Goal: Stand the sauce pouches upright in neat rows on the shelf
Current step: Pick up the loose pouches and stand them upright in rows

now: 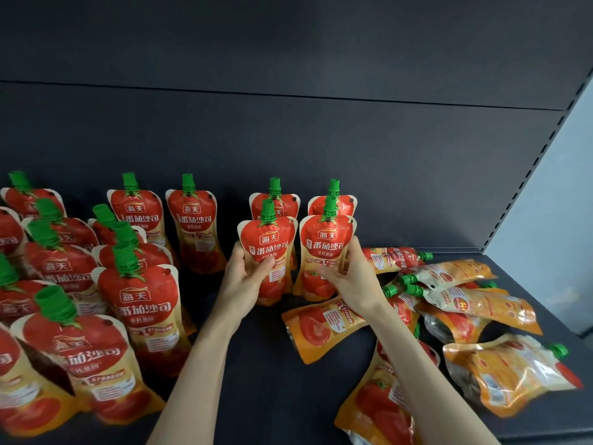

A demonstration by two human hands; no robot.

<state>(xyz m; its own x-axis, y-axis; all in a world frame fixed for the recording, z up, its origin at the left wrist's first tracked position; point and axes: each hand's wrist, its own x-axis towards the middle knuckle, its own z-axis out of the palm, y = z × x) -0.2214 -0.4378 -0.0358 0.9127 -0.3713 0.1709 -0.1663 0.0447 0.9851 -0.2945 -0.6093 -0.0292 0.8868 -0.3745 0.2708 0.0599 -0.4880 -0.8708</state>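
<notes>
Rows of pouches (138,300) are standing on the shelf (256,364) left of my hands, my left hand (244,277) is gripping one upright pouch (268,248) and my right hand (349,277) its neighbour (325,245), and a flat heap (475,303) rightward is waiting.

The dark back panel (288,59) carries one horizontal seam. A slotted upright (545,146) runs along its right edge. A pale grey wall (561,203) lies beyond the upright.

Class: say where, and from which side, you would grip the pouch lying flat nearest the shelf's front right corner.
Likely the pouch is best pinched at its narrow shoulders below the green cap, from above: it lies flat with the cap pointing right, and nothing lies on it.
</notes>
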